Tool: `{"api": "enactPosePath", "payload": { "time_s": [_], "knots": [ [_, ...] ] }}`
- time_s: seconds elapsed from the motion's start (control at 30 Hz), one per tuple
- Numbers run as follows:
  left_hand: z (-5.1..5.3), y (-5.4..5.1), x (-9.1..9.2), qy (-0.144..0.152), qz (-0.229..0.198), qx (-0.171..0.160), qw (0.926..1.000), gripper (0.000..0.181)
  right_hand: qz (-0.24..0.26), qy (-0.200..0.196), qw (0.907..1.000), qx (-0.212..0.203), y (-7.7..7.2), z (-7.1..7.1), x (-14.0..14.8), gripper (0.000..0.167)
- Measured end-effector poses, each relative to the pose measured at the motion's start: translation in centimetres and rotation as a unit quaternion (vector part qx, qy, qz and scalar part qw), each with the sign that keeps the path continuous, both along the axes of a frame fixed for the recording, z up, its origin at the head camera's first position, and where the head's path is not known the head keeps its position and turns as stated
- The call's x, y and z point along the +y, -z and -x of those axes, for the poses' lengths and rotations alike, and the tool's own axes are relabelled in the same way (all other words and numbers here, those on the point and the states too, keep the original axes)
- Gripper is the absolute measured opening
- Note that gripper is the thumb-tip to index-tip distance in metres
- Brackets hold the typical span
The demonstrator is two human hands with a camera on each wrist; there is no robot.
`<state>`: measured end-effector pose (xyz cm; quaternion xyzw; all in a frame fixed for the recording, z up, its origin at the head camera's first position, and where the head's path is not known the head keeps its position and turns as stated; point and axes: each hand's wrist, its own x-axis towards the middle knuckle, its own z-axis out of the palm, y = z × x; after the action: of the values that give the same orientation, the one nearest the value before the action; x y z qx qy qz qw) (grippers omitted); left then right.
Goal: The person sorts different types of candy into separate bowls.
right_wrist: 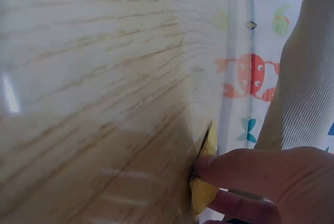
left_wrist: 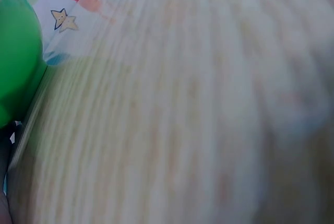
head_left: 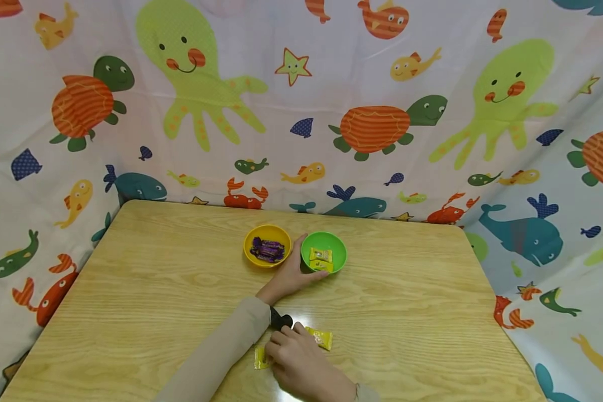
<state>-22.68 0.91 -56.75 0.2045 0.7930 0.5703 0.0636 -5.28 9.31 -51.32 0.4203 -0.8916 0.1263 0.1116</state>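
Observation:
My left hand [head_left: 292, 272] holds the side of a green bowl [head_left: 343, 245], its thumb along the near rim. Inside lie small yellow-wrapped candies [head_left: 321, 255]. The green bowl [left_wrist: 20, 51] also shows at the left edge of the left wrist view. Near the table's front, my right hand [head_left: 301, 357] pinches a yellow-wrapped candy [right_wrist: 204, 195] against the tabletop, thumb on its wrapper. The hand partly covers a candy [head_left: 260, 358] at its left in the head view. Another yellow-wrapped candy [head_left: 321, 338] lies just beyond the right fingers.
A yellow bowl [head_left: 248, 252] with purple-wrapped candies [head_left: 268, 250] stands left of the green bowl. A black wrist camera [head_left: 280, 320] sits under the left wrist, close to the right hand. The wooden table [head_left: 407, 312] meets a printed cloth [head_left: 291, 184] at its back edge.

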Motion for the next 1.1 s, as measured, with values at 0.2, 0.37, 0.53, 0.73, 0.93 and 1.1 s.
{"api": "enactPosePath", "payload": {
  "time_s": [0.2,0.37,0.53,0.73,0.93,1.1],
  "knots": [
    [0.0,-0.2,0.0,0.002,0.002,-0.003,1.0,0.115,0.014,-0.008,0.9998,-0.011,0.0,0.1,0.0,0.018],
    [-0.1,-0.4,0.0,0.004,0.0,-0.006,1.0,0.114,0.037,-0.016,0.9991,-0.012,-0.8,0.3,0.2,0.019],
    [-0.1,-0.5,-0.1,0.002,0.001,-0.012,0.9999,0.113,0.057,-0.013,0.9976,-0.038,-2.2,0.8,0.6,0.019],
    [-0.2,-0.5,-0.1,0.003,0.0,-0.015,0.9999,0.111,0.054,-0.014,0.997,-0.053,-4.3,2.0,1.6,0.021],
    [-0.3,-0.4,-0.2,0.006,-0.005,-0.013,0.9999,0.113,0.084,-0.017,0.9946,-0.058,-6.2,3.4,2.7,0.027],
    [-0.3,-0.6,-0.3,0.023,-0.025,-0.03,0.999,0.11,0.143,-0.028,0.9857,-0.085,-7.0,5.4,4.1,0.03]
  ]
}}
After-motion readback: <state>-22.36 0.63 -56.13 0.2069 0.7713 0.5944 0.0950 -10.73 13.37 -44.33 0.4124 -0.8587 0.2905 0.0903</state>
